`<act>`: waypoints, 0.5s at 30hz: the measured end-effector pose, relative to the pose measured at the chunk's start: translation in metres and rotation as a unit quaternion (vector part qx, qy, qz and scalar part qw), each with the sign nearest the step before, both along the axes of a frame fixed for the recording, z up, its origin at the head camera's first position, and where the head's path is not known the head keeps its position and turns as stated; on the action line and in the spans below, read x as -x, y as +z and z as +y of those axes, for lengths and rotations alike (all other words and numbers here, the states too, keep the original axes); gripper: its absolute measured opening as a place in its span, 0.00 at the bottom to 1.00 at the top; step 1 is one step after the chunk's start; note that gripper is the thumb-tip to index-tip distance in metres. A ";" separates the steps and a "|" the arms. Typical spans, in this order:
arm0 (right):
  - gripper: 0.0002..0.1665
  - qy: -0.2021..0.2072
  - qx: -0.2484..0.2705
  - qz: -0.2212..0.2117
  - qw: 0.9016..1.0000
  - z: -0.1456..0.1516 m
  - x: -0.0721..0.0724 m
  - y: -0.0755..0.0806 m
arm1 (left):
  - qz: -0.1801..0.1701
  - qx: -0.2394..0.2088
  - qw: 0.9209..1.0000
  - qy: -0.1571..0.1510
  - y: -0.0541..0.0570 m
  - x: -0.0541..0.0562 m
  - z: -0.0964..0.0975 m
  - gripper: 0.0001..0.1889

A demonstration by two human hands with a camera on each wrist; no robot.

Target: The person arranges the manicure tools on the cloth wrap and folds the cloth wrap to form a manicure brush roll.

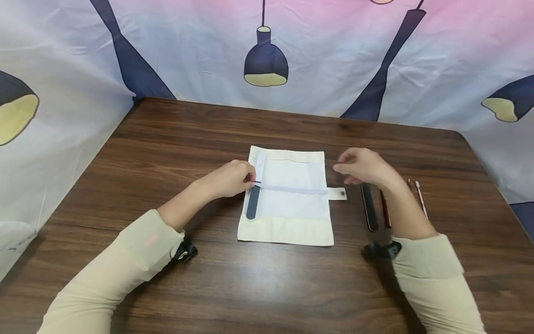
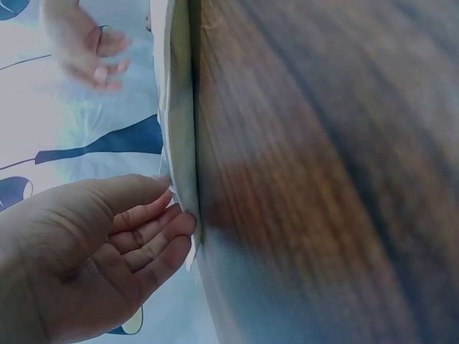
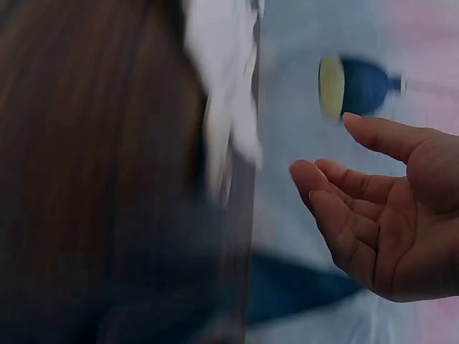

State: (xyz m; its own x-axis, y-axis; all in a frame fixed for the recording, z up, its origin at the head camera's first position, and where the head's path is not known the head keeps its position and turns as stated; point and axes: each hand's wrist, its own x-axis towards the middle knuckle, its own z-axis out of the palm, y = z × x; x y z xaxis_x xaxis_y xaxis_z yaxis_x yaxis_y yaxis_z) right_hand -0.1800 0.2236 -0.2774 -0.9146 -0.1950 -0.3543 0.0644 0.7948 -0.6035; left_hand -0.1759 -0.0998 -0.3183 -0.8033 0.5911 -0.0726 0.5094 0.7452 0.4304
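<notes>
A cream cloth roll-up case (image 1: 285, 232) lies spread on the table with a white inner lining. My left hand (image 1: 234, 178) pinches the case's left edge between thumb and fingers, beside the band across its middle. In the left wrist view the left hand (image 2: 107, 251) has its fingertips at that cloth edge. A dark grey flat strip, probably a nail file (image 1: 252, 202), lies inside along the left side. My right hand (image 1: 365, 165) hovers right of the case, fingers loosely bent and holding nothing; the right wrist view shows a gap between thumb and fingers of the right hand (image 3: 394, 208).
Right of the case lie a black nail file (image 1: 369, 208), a reddish-brown slim tool (image 1: 385, 211) partly behind the right forearm, and a thin rod with a pale tip (image 1: 421, 199). A snap strap (image 1: 337, 194) sticks out from the case. A printed curtain (image 1: 208, 55) hangs behind.
</notes>
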 end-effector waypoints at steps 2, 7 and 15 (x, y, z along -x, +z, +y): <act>0.28 -0.013 -0.015 0.000 1.000 0.020 -0.006 -0.002 | -0.002 0.000 1.000 0.000 0.000 0.000 0.000 0.02; 0.31 -0.021 -0.053 -0.012 0.998 0.049 -0.014 -0.012 | -0.002 0.002 1.000 0.001 0.002 0.000 -0.001 0.02; 0.33 -0.010 -0.106 -0.011 0.994 0.049 -0.013 -0.024 | -0.001 0.004 1.000 -0.001 0.001 -0.001 0.000 0.02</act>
State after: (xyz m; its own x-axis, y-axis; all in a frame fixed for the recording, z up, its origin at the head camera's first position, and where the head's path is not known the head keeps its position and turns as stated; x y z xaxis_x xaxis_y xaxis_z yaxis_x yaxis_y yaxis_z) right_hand -0.1669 0.2730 -0.3011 -0.9089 -0.0961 -0.4057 0.0923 0.9025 -0.4207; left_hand -0.1753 -0.0998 -0.3171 -0.8026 0.5914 -0.0782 0.5098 0.7480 0.4250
